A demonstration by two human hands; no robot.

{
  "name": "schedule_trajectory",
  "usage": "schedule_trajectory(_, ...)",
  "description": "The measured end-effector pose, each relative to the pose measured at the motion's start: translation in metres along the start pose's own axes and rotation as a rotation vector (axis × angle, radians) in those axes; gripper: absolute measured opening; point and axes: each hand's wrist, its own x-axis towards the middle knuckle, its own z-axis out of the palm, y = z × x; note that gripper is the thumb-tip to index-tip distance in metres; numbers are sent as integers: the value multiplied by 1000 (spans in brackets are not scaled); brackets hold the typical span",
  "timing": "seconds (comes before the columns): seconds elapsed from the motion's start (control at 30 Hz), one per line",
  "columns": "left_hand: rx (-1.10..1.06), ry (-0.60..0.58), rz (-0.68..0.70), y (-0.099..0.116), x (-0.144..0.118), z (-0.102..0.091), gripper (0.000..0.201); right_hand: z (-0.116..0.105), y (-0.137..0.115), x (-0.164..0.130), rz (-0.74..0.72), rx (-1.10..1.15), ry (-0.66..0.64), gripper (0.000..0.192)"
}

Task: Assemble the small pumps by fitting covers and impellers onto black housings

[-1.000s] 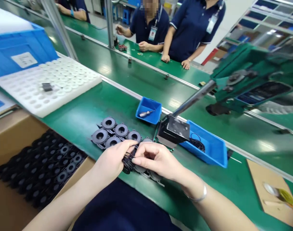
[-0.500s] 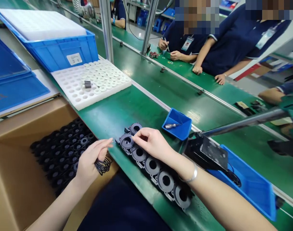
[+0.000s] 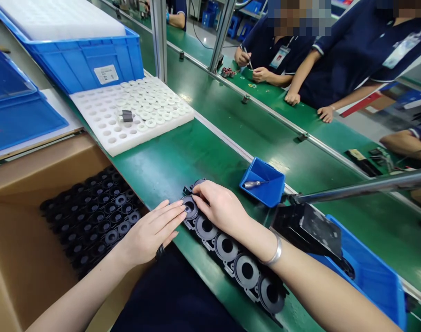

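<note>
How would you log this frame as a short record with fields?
Left hand: fingertips over a round black part, black loops partly visible beneath
Right hand: fingertips at the row's end
Green bench: bears a row of black parts
Small blue bin: holds a silver-handled tool
Foam tray: white rings, dark block
Cardboard box: many black parts

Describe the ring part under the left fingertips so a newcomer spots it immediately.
Beside the open brown cardboard box runs a flat green worktop, bearing a slanting row of round black plastic-looking parts. Follow the row toward its far end, where the person's bare left hand and bare right hand come close. The wanted black ring-shaped part has left fingertips overlapping its edge; its nearer neighbours don't.
</note>
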Motion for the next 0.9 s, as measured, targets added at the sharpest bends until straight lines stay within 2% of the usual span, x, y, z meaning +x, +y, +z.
schedule_trajectory(0.13,-13,-5,11,-3,1,-1,63,-6,1,2,-209,-169,-74,28)
schedule_trajectory(0.23,14,-28,5,1,4,-5,57,-15,4,4,-329,-286,-115,25)
schedule_trajectory(0.37,87,-56,-10,8,8,-11,43,-29,9,3,-574,-386,-214,23)
schedule_trajectory(0.43,105,-61,-17,11,9,-12,40,-34,10,-1,-616,-360,-223,27)
schedule_trajectory(0.53,116,-72,-36,14,9,-11,39,-34,9,-10,-530,-182,-182,25)
schedule_trajectory(0.63,116,-88,-48,15,7,-10,40,-23,4,-20,-412,13,-126,20)
schedule_trajectory(0.77,106,-70,-41,14,5,-7,40,-10,-6,-29,-342,174,-44,24)
schedule_trajectory(0.83,81,-28,-32,13,5,-7,39,-13,-13,-30,-264,283,66,24)
schedule_trajectory(0.9,32,31,-71,15,7,-8,39,-22,-20,-31,-107,405,195,21)
